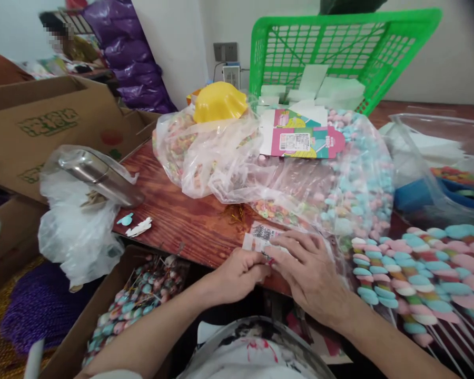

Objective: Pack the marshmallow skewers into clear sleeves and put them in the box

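Observation:
At the table's front edge my left hand is closed in a pinch. A tiny red bit shows at its fingertips, too small to name. Beside it, my right hand lies with fingers stretched over a printed clear packet, its inner fingers meeting the left fingertips. My right hand covers much of the packet. Just beyond lies a large clear bag of pink and blue marshmallows. Skewers of marshmallows are stacked to the right of my right hand.
A green basket stands behind a yellow bowl and a printed carton. A steel flask lies tilted at left. Below the table edge, a cardboard box holds wrapped skewers. Another person sits far left.

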{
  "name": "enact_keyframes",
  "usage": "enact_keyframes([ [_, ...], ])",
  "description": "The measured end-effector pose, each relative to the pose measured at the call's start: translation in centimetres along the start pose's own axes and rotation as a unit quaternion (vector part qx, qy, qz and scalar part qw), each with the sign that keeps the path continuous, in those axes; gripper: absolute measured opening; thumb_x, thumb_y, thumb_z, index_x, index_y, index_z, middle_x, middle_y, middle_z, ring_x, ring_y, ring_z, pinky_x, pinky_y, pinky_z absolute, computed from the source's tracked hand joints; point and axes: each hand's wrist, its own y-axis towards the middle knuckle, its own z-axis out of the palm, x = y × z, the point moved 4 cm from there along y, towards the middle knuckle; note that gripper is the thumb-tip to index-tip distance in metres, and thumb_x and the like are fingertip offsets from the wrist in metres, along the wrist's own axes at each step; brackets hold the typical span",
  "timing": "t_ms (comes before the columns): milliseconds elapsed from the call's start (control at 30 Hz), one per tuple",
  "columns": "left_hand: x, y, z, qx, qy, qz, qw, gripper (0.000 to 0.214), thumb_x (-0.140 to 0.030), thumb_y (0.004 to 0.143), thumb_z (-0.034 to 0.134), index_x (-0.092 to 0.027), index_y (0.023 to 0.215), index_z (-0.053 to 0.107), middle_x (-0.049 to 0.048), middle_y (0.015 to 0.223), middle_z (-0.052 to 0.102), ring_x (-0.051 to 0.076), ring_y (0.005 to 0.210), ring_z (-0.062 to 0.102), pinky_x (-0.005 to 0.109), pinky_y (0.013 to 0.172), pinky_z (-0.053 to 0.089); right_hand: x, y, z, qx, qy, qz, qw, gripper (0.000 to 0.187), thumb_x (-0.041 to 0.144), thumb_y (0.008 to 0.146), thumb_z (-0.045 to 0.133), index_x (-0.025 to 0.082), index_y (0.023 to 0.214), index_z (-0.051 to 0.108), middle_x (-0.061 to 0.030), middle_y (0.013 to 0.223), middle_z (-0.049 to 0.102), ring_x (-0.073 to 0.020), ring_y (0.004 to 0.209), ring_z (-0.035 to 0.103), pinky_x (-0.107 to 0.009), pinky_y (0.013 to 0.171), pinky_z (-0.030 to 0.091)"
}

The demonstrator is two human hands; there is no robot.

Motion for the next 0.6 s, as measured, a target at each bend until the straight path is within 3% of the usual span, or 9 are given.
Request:
enact_keyframes([
  [33, 0.7, -0.1, -0.3, 0.026, -0.086, -0.057, 0.994, 0.021, -0.029, 0.083, 0.045, -0.015, 0.071, 0.055, -0.0017, 0.059, 0.05, 0.008, 0.045, 0.042, 0.02, 0.044, 0.035, 0.5, 0.5, -0.2, -0.008, -0.017, -0.046, 0.999, 0.026, 0.013, 0.091, 0.045, 0.023, 0.108, 0.061, -0.0069, 0.111, 0.066, -0.0251, 0.108, 0.051, -0.045, 0.088, 0.03],
  [100, 1.8, -0.4, -0.7, 0.086, -0.218, -0.142, 0.962, 0.02, -0.034, 0.077, 0.053, -0.014, 0.072, 0.056, -0.001, 0.057, 0.054, 0.007, 0.038, 0.04, 0.018, 0.036, 0.029, 1.2, 1.1, -0.1, -0.002, -0.012, -0.129, 0.992, 0.027, 0.012, 0.091, 0.043, 0.021, 0.111, 0.06, -0.0054, 0.102, 0.069, -0.0223, 0.102, 0.053, -0.046, 0.092, 0.027],
  [167, 2.4, -0.9, -1.0, 0.132, -0.275, -0.166, 0.938, 0.026, -0.038, 0.072, 0.061, -0.013, 0.073, 0.057, 0.001, 0.061, 0.058, 0.006, 0.038, 0.043, 0.017, 0.036, 0.031, 1.6, 1.6, 0.6, 0.034, 0.017, -0.171, 0.985, 0.024, 0.01, 0.092, 0.041, 0.018, 0.099, 0.062, -0.0024, 0.078, 0.067, -0.0178, 0.085, 0.053, -0.044, 0.09, 0.028],
  [233, 2.8, -1.2, -1.4, 0.127, -0.248, -0.15, 0.949, 0.03, -0.042, 0.076, 0.06, -0.012, 0.077, 0.059, 0.0008, 0.061, 0.057, 0.006, 0.04, 0.044, 0.018, 0.039, 0.033, 1.4, 2.2, 1.9, 0.07, 0.037, -0.156, 0.985, 0.026, 0.009, 0.091, 0.039, 0.017, 0.081, 0.061, -0.001, 0.065, 0.06, -0.0157, 0.074, 0.05, -0.042, 0.086, 0.03],
  [333, 2.8, -1.5, -2.7, -0.004, -0.044, -0.037, 0.998, 0.026, -0.035, 0.087, 0.05, -0.014, 0.077, 0.06, 0.0003, 0.062, 0.053, 0.009, 0.052, 0.046, 0.02, 0.05, 0.037, 0.4, 3.5, 4.0, 0.115, 0.104, -0.062, 0.986, 0.029, 0.01, 0.091, 0.039, 0.017, 0.07, 0.059, -0.0013, 0.065, 0.059, -0.015, 0.07, 0.048, -0.036, 0.078, 0.032],
  [433, 2.4, -2.3, -3.9, -0.14, 0.156, 0.085, 0.974, 0.029, -0.023, 0.091, 0.042, -0.013, 0.07, 0.059, 0.002, 0.067, 0.052, 0.011, 0.063, 0.046, 0.025, 0.063, 0.039, -1.4, 4.9, 5.8, 0.162, 0.238, 0.042, 0.957, 0.025, 0.019, 0.093, 0.045, 0.019, 0.074, 0.062, 0.0003, 0.069, 0.062, -0.0131, 0.07, 0.053, -0.029, 0.071, 0.036],
  [500, 2.8, -2.9, -4.8, -0.196, 0.172, 0.093, 0.961, 0.032, -0.021, 0.092, 0.04, -0.013, 0.069, 0.06, 0.0018, 0.065, 0.052, 0.011, 0.063, 0.046, 0.025, 0.064, 0.038, -3.0, 5.8, 6.3, 0.14, 0.241, 0.085, 0.957, 0.021, 0.025, 0.092, 0.05, 0.02, 0.078, 0.065, -0.0005, 0.074, 0.064, -0.014, 0.074, 0.055, -0.028, 0.072, 0.038],
  [600, 3.9, -3.6, -6.4, -0.265, 0.057, 0.045, 0.962, 0.028, -0.027, 0.09, 0.048, -0.013, 0.072, 0.065, 0.0003, 0.062, 0.052, 0.009, 0.058, 0.046, 0.023, 0.058, 0.038, -4.7, 6.5, 6.6, 0.084, 0.05, 0.088, 0.991, 0.016, 0.026, 0.089, 0.055, 0.021, 0.081, 0.068, -0.0039, 0.085, 0.066, -0.0197, 0.087, 0.054, -0.033, 0.08, 0.036],
])
